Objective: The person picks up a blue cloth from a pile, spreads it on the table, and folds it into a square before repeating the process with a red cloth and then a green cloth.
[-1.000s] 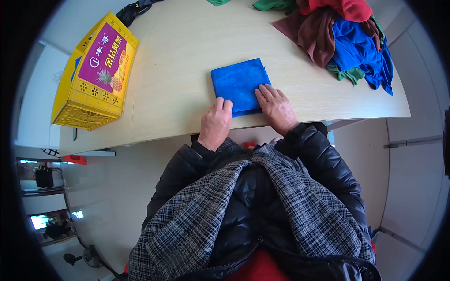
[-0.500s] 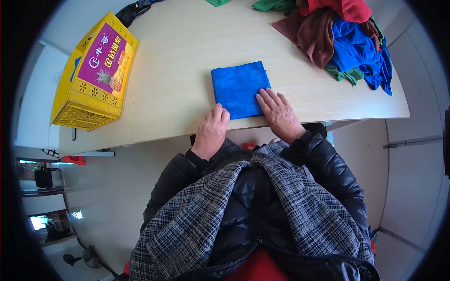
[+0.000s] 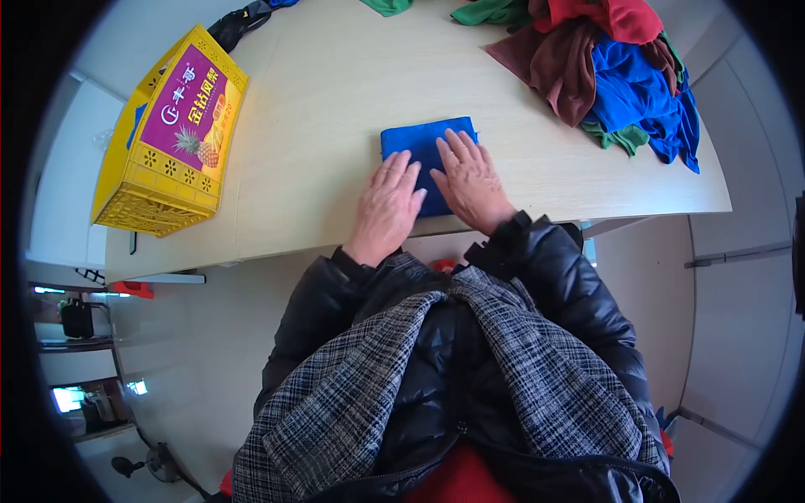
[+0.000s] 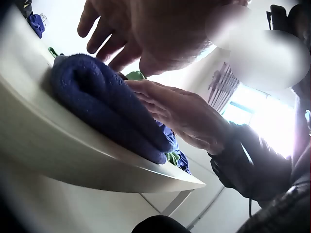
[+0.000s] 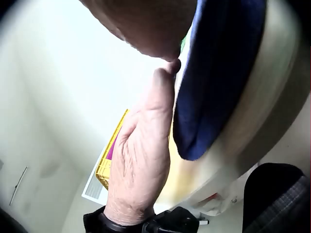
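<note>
A folded blue cloth [image 3: 429, 138], thick and soft like a towel, lies near the table's front edge. My left hand [image 3: 387, 205] is over its left part with fingers straight and pointing away from me. My right hand [image 3: 471, 180] lies over the right part, fingers also extended, thumb toward the left hand. Seen from the left wrist, the cloth [image 4: 102, 104] shows a rounded fold at one end, and the left palm [image 4: 160, 36] is raised above it. Both hands cover much of the cloth's near half in the head view.
To the left stands a yellow plastic crate [image 3: 159, 197] with a purple pineapple label. A heap of red, brown, blue and green cloths [image 3: 633, 80] lies at the back right, with green cloth [image 3: 490, 10] beside it. A black item [image 3: 239, 25] is at the far left.
My left fingers, curled at the cloth's near left corner before, have straightened and moved up over it. My right hand has shifted left from the cloth's right edge onto its middle.
</note>
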`<state>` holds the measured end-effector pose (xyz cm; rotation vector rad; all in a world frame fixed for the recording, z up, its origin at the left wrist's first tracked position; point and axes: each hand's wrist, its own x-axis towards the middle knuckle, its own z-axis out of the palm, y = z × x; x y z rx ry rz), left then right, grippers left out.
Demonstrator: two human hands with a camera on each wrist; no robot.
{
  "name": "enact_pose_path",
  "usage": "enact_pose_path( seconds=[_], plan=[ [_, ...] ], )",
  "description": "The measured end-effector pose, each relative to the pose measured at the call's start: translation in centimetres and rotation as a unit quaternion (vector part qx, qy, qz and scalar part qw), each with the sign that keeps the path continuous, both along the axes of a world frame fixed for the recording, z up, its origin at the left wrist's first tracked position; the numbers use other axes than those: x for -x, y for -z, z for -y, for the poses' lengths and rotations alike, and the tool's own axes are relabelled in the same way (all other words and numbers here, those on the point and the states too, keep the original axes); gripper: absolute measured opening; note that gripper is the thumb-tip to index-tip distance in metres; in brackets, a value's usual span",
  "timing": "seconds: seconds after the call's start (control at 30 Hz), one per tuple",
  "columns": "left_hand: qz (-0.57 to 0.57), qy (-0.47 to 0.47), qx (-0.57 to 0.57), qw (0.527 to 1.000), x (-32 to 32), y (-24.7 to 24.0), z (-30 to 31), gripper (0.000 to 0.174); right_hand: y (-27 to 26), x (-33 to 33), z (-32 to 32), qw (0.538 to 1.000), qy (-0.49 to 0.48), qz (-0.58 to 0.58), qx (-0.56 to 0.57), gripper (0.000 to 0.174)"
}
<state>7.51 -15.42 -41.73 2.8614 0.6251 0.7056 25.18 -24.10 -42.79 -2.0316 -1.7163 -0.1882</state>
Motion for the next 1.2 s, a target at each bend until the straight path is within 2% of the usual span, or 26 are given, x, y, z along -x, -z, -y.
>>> enact_pose_path(
  seconds=[0.13,0.23,0.4,0.43,0.47,0.5,0.57,0.6,0.63,0.67,0.8,0.83,1.2],
  plan=[
    [-0.045,0.032,-0.039,0.998,-1.2,2.5,-0.8,0.058,2.3,0.8,-0.7,0.998,0.03,0.029,0.048,0.058],
    [-0.059,0.041,0.012,0.997,-0.3,3.1,-0.4,0.062,2.8,0.2,-0.4,0.997,0.025,0.014,0.065,0.06],
    [-0.031,0.046,-0.044,0.998,0.1,1.3,-0.5,0.053,2.6,0.1,-0.3,0.998,0.016,0.012,0.067,0.062],
    [0.009,0.088,0.108,0.99,0.5,-1.1,-0.7,0.049,2.5,0.0,-0.3,0.998,0.017,0.015,0.065,0.062],
    [0.048,0.128,0.257,0.957,1.0,-4.2,-0.8,0.046,2.4,-0.1,-0.2,0.998,0.017,0.017,0.059,0.062],
    [0.086,0.162,0.401,0.898,1.3,-7.7,-0.4,0.043,2.5,-0.1,-0.1,0.998,0.014,0.018,0.055,0.062],
    [0.205,0.316,0.466,0.8,3.0,-15.4,2.0,0.035,2.6,0.1,-0.1,0.998,0.001,0.021,0.053,0.063],
    [0.27,0.412,0.465,0.736,3.1,-18.0,3.5,0.031,2.6,0.1,-0.1,0.998,0.003,0.021,0.059,0.063],
    [0.185,0.56,0.497,0.637,2.2,-22.1,3.7,0.025,2.5,0.1,-0.2,0.998,0.006,0.021,0.064,0.063],
    [0.091,0.687,0.508,0.512,1.6,-24.8,3.4,0.022,2.4,0.2,-0.3,0.997,0.011,0.021,0.07,0.063],
    [0.111,0.665,0.491,0.551,1.7,-24.4,5.9,0.023,2.1,0.4,-0.3,0.996,0.021,0.015,0.09,0.062],
    [0.115,0.659,0.487,0.562,0.6,-24.6,4.6,0.023,2.1,0.3,-0.3,0.996,0.024,0.017,0.089,0.062],
    [0.172,0.546,0.448,0.687,3.1,-23.2,6.3,0.025,2.0,0.4,-0.3,0.995,0.016,0.019,0.094,0.062]
  ],
)
